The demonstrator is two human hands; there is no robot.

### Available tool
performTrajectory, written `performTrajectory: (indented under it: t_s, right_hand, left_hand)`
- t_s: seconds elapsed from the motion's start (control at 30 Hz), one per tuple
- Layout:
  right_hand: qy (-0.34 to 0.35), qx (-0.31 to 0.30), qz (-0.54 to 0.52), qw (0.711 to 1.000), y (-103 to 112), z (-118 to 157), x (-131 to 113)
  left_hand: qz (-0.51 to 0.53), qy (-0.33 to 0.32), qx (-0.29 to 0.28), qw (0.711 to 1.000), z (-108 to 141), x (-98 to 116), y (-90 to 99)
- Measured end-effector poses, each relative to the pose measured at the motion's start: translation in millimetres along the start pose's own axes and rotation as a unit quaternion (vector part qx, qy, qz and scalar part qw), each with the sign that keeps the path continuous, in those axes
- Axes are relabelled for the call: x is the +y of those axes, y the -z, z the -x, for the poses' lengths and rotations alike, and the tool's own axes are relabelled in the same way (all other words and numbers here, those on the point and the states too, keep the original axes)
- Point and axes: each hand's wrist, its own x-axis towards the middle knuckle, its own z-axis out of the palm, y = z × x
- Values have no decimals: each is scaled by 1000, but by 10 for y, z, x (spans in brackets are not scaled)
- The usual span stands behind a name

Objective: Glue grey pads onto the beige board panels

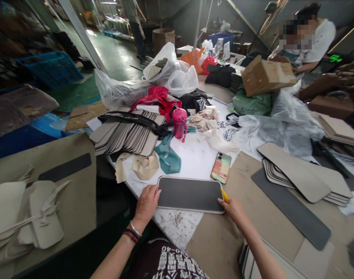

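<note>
A dark grey rectangular panel (190, 195) with rounded corners and a pale rim lies flat before me at the table's near edge. My left hand (147, 203) is closed at its left end, fingers on the rim. My right hand (233, 209) is at the right end, closed on a small yellow tool (225, 196) that touches the panel's right edge. The tool's exact kind is hard to make out. Just beyond the panel's right corner lies a phone (221, 167) in a patterned case.
A pink cup (179, 123), a teal fabric strip (168, 155) and beige strips (144, 166) lie beyond. Stacked panels (130, 133) stand at left, loose panels (294, 170) at right. Plastic bags (171, 69) and a cardboard box (268, 75) sit farther back. Another person (316, 42) is at the far right.
</note>
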Motion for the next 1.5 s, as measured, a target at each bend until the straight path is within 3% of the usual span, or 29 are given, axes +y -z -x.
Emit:
performTrajectory:
  t_s: [0.07,0.13,0.27,0.47,0.77,0.97,1.2,1.37,1.5]
  right_hand:
    - [3,-2,-10,1000,-3,8,2]
    - [0,-3,-19,1000,-5,15,-2]
    - [-12,-1,-23,1000,2,29,-23]
    - [-32,-22,-21,999,19,32,-43]
    - [-27,-22,39,999,14,60,-70]
    - [-15,-3,180,984,36,176,-179]
    - [-3,-19,224,974,65,164,-167]
    - [34,-25,228,973,30,98,-69]
    - [54,-16,217,975,12,72,-20]
  left_hand:
    - [-23,-109,-6,994,32,-25,-110]
    - [-56,-174,-20,983,48,-58,-223]
    - [-116,-208,-25,971,41,-120,-343]
    - [-126,-239,-2,963,10,-189,-361]
    - [-126,-254,3,959,6,-175,-334]
    - [-120,-260,1,958,-4,-187,-335]
    - [-89,-246,7,965,-6,-167,-348]
    - [4,-189,56,980,-40,-218,-273]
    - [3,-169,81,982,34,-300,-246]
